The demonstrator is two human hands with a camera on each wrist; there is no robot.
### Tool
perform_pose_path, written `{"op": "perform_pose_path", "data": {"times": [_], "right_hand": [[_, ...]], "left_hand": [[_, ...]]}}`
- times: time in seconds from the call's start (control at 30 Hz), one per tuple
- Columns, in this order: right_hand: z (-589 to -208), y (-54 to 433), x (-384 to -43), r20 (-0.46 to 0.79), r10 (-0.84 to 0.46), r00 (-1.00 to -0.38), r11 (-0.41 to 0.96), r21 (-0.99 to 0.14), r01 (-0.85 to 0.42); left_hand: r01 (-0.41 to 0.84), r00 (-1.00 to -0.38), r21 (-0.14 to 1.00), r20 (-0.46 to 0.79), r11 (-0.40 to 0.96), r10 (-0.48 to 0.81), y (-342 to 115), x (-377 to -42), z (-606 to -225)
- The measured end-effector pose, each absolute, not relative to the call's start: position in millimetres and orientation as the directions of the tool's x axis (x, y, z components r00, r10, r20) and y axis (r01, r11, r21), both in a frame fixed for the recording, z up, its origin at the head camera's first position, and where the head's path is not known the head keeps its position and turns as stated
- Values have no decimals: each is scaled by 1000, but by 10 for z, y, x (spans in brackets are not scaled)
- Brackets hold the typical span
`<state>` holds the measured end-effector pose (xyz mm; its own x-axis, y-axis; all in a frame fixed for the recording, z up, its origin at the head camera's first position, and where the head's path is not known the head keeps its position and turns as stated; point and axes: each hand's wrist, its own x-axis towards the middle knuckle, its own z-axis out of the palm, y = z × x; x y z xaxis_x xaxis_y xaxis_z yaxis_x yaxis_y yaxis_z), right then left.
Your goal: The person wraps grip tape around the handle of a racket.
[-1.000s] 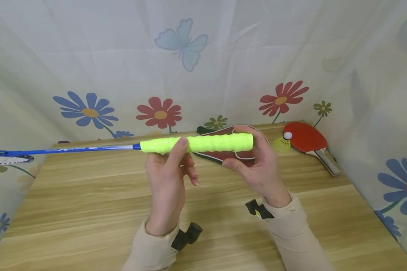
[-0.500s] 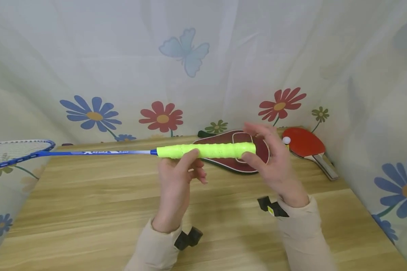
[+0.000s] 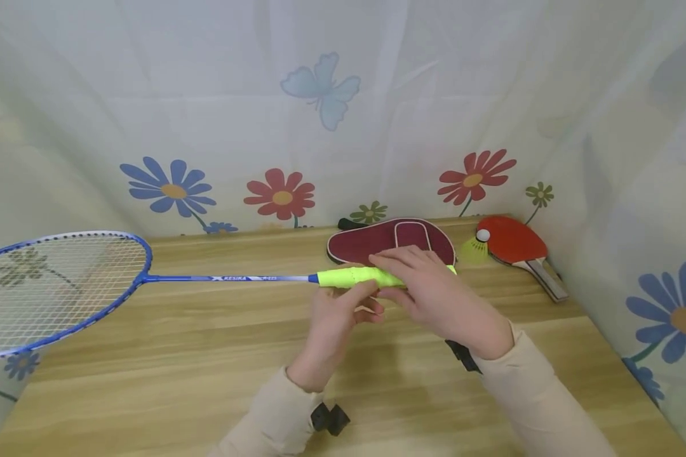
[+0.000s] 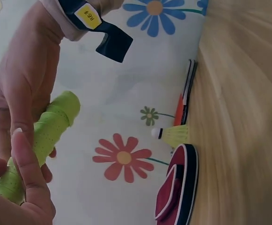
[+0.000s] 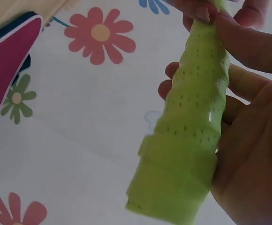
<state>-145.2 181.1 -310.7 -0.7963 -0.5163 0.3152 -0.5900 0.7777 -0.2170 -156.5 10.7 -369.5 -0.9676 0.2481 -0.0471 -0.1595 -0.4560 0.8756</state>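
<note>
A badminton racket (image 3: 231, 278) with a blue frame hangs level above the table, its strung head to the left. My left hand (image 3: 327, 330) holds the neon yellow-green handle (image 3: 343, 277) near the shaft, thumb against its near side. Close beside it, my right hand (image 3: 448, 308) grips the handle, fingers over the top and thumb below. The right wrist view shows the wrapped handle (image 5: 187, 117) with perforated overlapping turns and the right hand's fingers curling behind it. Only the tip of the butt end shows past my right hand in the head view.
Behind the handle on the wooden table (image 3: 206, 381) lies a maroon paddle case (image 3: 366, 241). To its right are a yellow shuttlecock (image 3: 477, 247) with a white cork and a red table tennis paddle (image 3: 511, 238). A flower-printed curtain (image 3: 217, 114) rises along the table's back and sides.
The racket has moved right and lower, bringing more of its head into view. My right hand has slid from the butt end leftward along the handle and closed over it, near my left hand.
</note>
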Motion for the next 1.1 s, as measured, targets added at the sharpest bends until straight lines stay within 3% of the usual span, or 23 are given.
{"op": "perform_pose_path", "data": {"times": [0.2, 0.33, 0.43, 0.5, 0.8, 1.1], "right_hand": [[-3373, 1930, -1456, 274, -462, -844, 783, -322, -533], [-3584, 2107, -1437, 253, -424, -870, 800, -347, -490], [-3727, 2221, -1401, 229, -417, -880, 805, -356, -474], [-3809, 2276, -1384, 214, -416, -884, 805, -364, -467], [-4076, 2453, -1353, 140, -399, -906, 818, -392, -420], [-4298, 2527, -1327, 52, -394, -918, 810, -452, -373]], "left_hand": [[-268, -924, 877, -117, -399, 363, 227, -1504, -3869], [-350, -806, 915, -187, -199, 561, 260, -1386, -3954], [-338, -720, 940, -227, -45, 656, 242, -1278, -3948], [-295, -701, 955, -224, 11, 677, 207, -1240, -3898], [-100, -777, 989, -149, 113, 612, -172, -1370, -3572], [-48, -852, 980, -141, 192, 504, -508, -1451, -3547]]}}
